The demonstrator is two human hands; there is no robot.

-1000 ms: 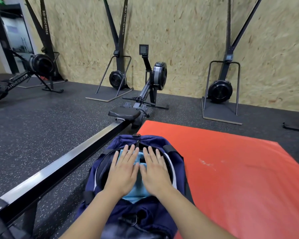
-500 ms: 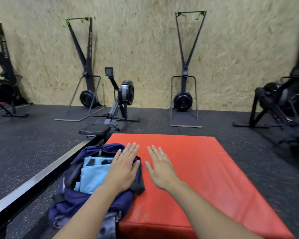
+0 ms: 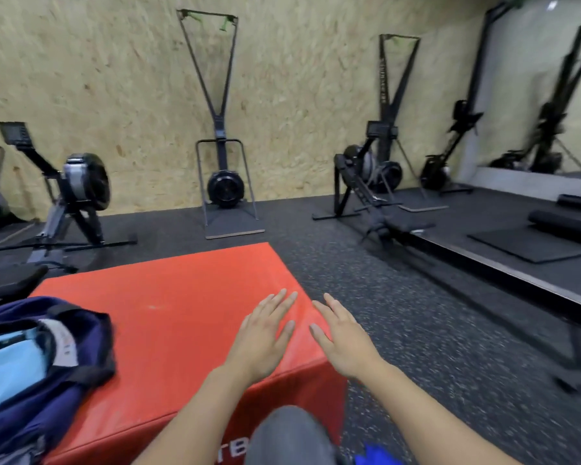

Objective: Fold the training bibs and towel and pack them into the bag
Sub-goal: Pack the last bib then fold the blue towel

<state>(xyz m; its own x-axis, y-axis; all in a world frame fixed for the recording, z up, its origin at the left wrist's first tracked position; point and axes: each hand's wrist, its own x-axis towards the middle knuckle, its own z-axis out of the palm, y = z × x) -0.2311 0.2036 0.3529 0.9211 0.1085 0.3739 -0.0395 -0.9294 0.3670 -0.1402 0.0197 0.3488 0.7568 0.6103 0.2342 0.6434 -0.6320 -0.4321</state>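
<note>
The navy bag (image 3: 44, 391) lies open at the left edge of the view, partly on the red mat (image 3: 168, 317). Folded light-blue cloth (image 3: 7, 367) shows inside its opening. My left hand (image 3: 262, 337) hovers flat with straight fingers over the mat's right corner. Beside it, my right hand (image 3: 344, 340) is also flat and empty, over the mat's edge and the floor. Both hands are well to the right of the bag and hold nothing. A bit of bright blue fabric (image 3: 373, 456) shows at the bottom edge by my knee (image 3: 289, 434).
Speckled black rubber floor (image 3: 416, 330) surrounds the mat. Rowing machines stand at the left (image 3: 78, 196) and right (image 3: 369, 182), with a ski trainer (image 3: 222, 182) against the chipboard wall. Black mats and a roll (image 3: 557, 229) lie at the far right below a mirror.
My view has swung right. Both hands left the bag, where they pressed on the blue cloth, and moved right across the red mat to its corner, still flat and empty.
</note>
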